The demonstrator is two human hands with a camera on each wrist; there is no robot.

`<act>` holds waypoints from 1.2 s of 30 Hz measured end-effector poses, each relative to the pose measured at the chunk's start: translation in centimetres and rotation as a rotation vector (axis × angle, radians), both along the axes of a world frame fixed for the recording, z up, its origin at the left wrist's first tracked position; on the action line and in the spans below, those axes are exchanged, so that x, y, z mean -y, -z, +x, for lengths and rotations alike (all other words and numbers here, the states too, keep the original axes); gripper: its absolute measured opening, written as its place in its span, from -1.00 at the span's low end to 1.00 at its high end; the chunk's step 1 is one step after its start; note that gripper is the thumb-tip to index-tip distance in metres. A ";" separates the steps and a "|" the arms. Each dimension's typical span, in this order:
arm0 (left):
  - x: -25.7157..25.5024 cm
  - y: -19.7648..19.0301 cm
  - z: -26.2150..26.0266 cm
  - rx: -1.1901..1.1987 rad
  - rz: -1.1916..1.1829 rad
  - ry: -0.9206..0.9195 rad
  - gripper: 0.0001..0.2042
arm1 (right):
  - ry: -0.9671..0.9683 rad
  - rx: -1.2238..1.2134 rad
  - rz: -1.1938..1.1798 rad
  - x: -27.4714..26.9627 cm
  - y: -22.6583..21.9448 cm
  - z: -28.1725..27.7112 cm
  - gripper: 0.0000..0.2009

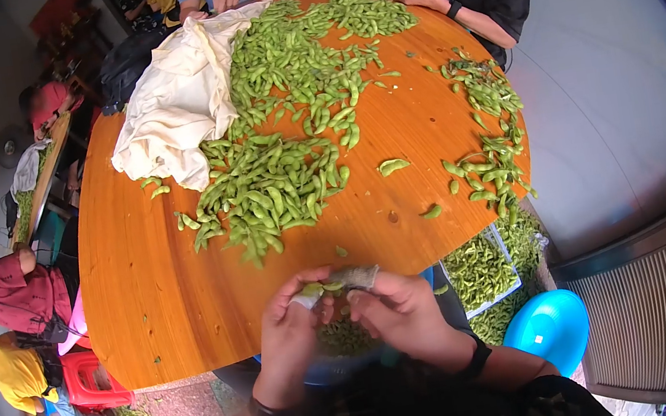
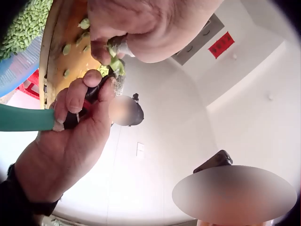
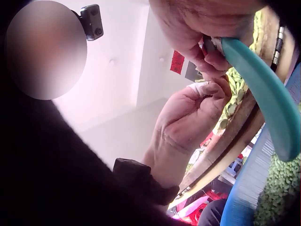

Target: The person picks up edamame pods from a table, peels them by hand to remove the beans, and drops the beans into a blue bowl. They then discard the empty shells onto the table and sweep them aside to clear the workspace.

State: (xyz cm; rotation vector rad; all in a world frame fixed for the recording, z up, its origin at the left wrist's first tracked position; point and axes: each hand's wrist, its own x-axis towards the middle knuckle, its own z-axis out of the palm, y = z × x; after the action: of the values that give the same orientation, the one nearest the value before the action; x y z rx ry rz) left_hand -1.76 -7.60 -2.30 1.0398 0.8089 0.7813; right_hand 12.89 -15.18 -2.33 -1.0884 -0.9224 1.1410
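Observation:
In the head view my left hand (image 1: 284,334) pinches a green pod (image 1: 329,287) above the table's near edge, white wrap on a fingertip. Beside it my right hand (image 1: 408,317) grips a tool, fingertips close to the pod. The left wrist view shows the pod (image 2: 116,63) under my left hand (image 2: 155,26), and the tool's teal handle (image 2: 26,118) coming out of my right hand (image 2: 80,132). In the right wrist view the curved teal handle (image 3: 263,89) extends from my right hand (image 3: 207,23), near my left hand (image 3: 183,120). The tool's tip is hard to make out.
Pod piles (image 1: 270,183) and a cream cloth (image 1: 178,102) lie on the round wooden table (image 1: 149,293). More pods fill a crate (image 1: 478,271) at lower right, near a blue basin (image 1: 548,333). Shelled beans (image 2: 23,28) sit in a blue container. People sit around.

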 end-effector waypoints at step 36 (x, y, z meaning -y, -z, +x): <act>-1.9 -1.7 2.6 -0.464 0.552 0.215 -0.55 | -0.196 0.086 -0.267 -2.1 -2.4 6.2 -0.80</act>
State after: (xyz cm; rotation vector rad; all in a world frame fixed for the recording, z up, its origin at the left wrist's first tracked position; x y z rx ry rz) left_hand 0.85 -5.66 -0.55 1.8166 0.8691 0.5941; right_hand 19.08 -13.06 0.05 -1.2916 -0.9791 1.4178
